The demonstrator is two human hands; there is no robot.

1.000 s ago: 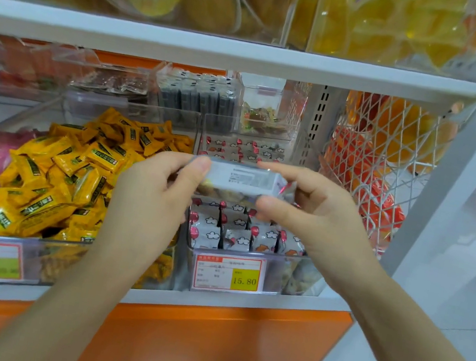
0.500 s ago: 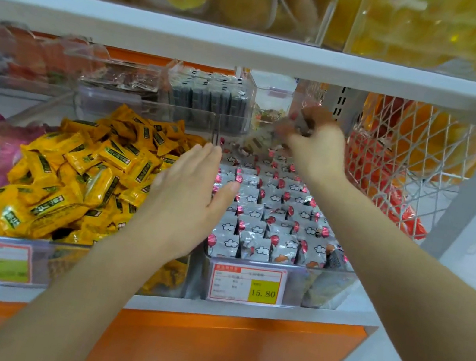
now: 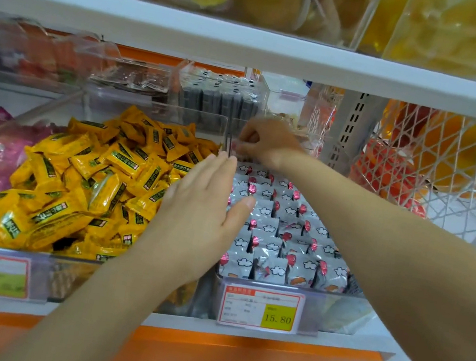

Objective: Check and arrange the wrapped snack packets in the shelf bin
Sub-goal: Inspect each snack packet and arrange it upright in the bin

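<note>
A white store shelf [image 3: 254, 46] is seen from above, with clear bins set side by side beneath it. A heap of yellow packets [image 3: 87, 179] fills the wide bin on the left. The narrower shelf bin [image 3: 334, 312] to its right is packed with grey snack packets [image 3: 279, 229], stood upright in neat rows.

The left hand [image 3: 199, 214] is held flat, fingers pressed together, over the divider between the 2 bins. The right hand [image 3: 268, 142] is reached to the bin's far end, fingers curled and apparently pinching 1 back packet [image 3: 240, 149], which is blurred.

For a tidy result, the back packet should be slid in upright, in line with its row, while the nearby rows are steadied by the flat left hand.
</note>
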